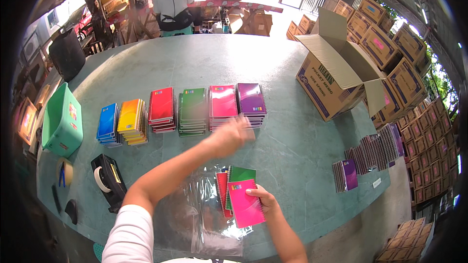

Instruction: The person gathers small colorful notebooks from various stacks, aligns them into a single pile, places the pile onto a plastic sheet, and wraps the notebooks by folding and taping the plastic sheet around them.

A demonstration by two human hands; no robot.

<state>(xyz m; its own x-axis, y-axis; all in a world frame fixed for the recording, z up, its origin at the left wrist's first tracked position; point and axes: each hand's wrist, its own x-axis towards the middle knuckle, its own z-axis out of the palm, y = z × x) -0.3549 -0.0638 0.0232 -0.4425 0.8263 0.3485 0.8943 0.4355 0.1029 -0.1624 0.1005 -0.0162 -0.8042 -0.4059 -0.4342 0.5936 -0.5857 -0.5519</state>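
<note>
My right hand [265, 199] holds a pink spiral notebook [247, 207], its thumb on the cover. A green notebook [243, 173] and a red notebook [222, 190] fan out behind it. Under them lie clear plastic bags [195, 224]. My left hand [229, 136], smeared by motion, is at the near edge of the pink notebook stack [223, 101] and the purple notebook stack [250, 98]; its fingers are unclear. Leftward in the row stand a green stack [192, 107], a red stack [161, 104], a yellow stack [130, 117] and a blue stack [107, 121].
An open carton [329, 83] stands at the right, with rows of purple notebooks [373, 151] nearer. At the left are a green plastic bin [68, 122], a black tape dispenser [108, 181] and a tape roll [67, 170]. Another person [171, 2] sits beyond the table.
</note>
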